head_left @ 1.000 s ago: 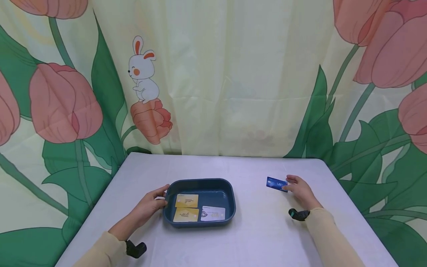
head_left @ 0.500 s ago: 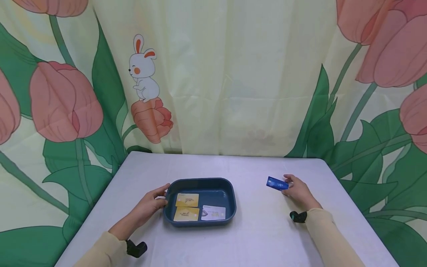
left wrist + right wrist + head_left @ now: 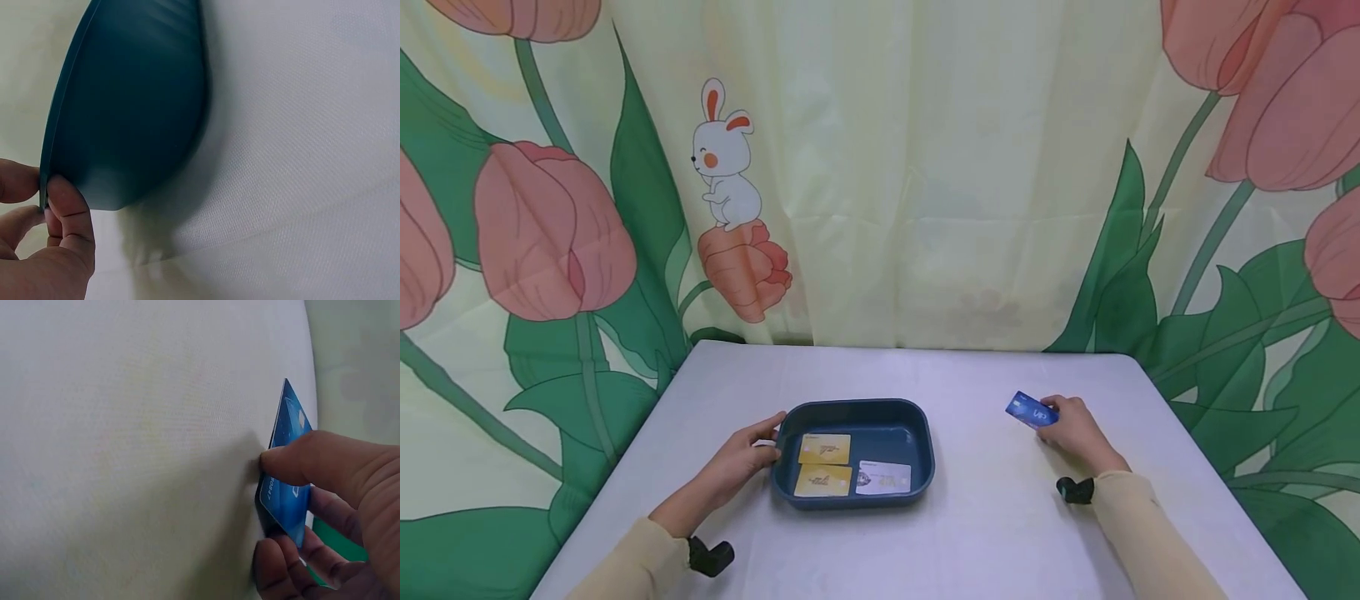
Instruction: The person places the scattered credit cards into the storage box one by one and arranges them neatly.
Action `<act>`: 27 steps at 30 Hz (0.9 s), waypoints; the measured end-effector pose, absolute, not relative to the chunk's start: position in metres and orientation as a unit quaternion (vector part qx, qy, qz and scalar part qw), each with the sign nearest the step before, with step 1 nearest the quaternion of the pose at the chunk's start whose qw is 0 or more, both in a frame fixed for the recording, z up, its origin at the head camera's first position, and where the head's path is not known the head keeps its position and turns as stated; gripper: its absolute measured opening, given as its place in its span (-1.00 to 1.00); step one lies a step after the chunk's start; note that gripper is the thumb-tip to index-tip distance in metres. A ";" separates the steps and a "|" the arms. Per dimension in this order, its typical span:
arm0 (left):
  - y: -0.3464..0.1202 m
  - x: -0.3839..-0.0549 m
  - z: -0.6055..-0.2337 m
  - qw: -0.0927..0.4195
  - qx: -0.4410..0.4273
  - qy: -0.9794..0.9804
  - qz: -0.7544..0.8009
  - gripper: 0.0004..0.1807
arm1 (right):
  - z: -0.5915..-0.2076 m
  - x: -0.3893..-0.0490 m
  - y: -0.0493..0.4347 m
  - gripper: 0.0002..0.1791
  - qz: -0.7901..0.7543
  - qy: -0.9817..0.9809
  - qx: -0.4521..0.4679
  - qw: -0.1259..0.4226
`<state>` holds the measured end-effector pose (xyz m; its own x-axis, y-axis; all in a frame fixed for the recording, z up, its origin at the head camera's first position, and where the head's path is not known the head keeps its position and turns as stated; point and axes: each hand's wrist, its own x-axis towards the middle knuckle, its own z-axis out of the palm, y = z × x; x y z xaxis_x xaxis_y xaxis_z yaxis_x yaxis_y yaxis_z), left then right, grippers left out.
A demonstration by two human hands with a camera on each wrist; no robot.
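On the left, my left hand [image 3: 739, 462] pinches the rim of a dark blue rectangular tray [image 3: 895, 408] at its left side. The left wrist view shows thumb and fingers on both faces of the tray's wall [image 3: 131, 94]. Inside the tray lie two gold cards, a far one [image 3: 824, 448] and a near one [image 3: 823, 480], plus a white card [image 3: 883, 478]. Over the right part of the table, my right hand [image 3: 1081, 433] holds a blue VIP card [image 3: 1030, 409] by its right end. In the right wrist view the thumb presses the printed face of that card [image 3: 290, 425], fingers behind it.
A white cloth covers the table [image 3: 970, 533]. Behind it hangs a curtain [image 3: 970, 183] printed with tulips and a rabbit. Each wrist wears a small black device, one on the left [image 3: 711, 557] and one on the right [image 3: 1075, 491].
The blue card has tilted up more in my right hand, whose fingers have closed in around its right end. My left hand keeps its grip on the tray.
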<state>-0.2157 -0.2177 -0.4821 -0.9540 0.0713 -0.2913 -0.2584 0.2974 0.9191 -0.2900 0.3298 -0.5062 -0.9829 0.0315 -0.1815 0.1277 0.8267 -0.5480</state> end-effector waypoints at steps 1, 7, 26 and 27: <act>-0.217 -0.216 -0.482 0.139 -0.058 0.793 0.590 -0.22 | -0.505 -0.290 0.329 -0.23 -0.284 0.954 0.039 0.084; -0.217 -0.217 -0.482 0.137 -0.060 0.793 0.590 -0.22 | -0.501 -0.293 0.325 -0.19 -0.236 0.966 0.035 0.097; -0.217 -0.216 -0.483 0.134 -0.063 0.792 0.592 -0.23 | -0.504 -0.285 0.320 -0.14 -0.248 0.965 0.049 0.072; -0.217 -0.215 -0.483 0.134 -0.062 0.793 0.591 -0.23 | -0.503 -0.284 0.318 -0.14 -0.251 0.964 0.047 0.072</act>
